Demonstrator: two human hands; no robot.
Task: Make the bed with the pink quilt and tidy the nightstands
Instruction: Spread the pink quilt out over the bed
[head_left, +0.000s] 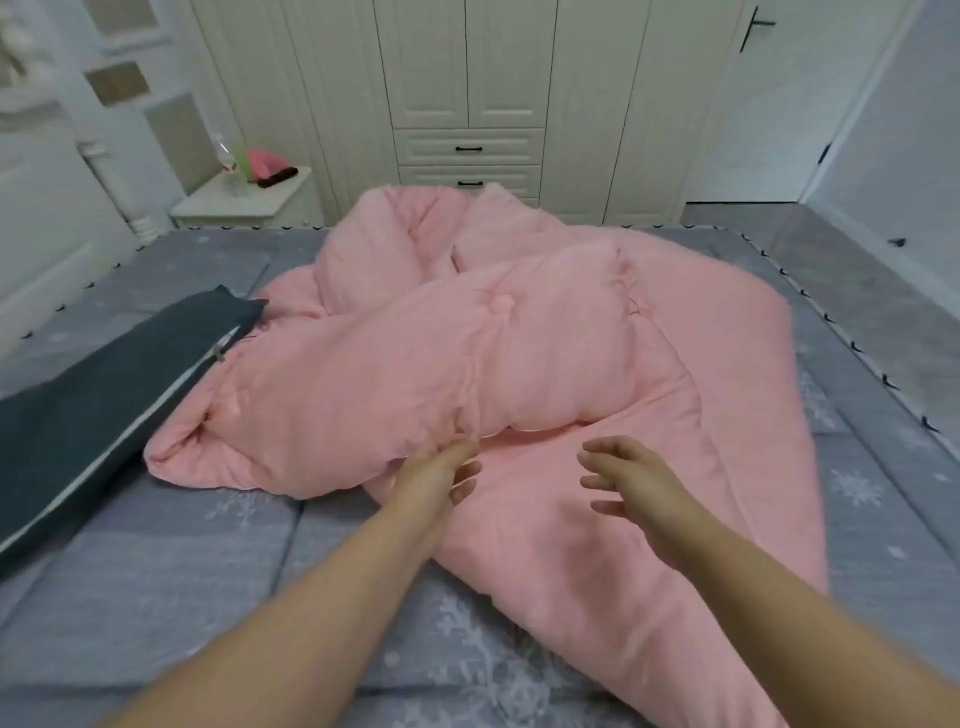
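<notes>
- Grey snowflake-print sheet (156, 571) covers the bed beneath both bare forearms, which reach forward from the near edge.
- Left hand (439, 475) touches the lower edge of a puffy fold of the pink quilt (519, 353); whether its fingers pinch the fabric cannot be told.
- Right hand (631, 480) hovers just above the flat part of the quilt, fingers spread wide, holding nothing.
- Left of the left hand lies a dark cover (93, 395) with a zip, touching the quilt.
- Beyond both hands the quilt is bunched in a heap mid-bed.
- Far left beyond the bed stands a white nightstand (280, 200) with small items on it.
- Cream wardrobe (467, 104) fills the far wall.
</notes>
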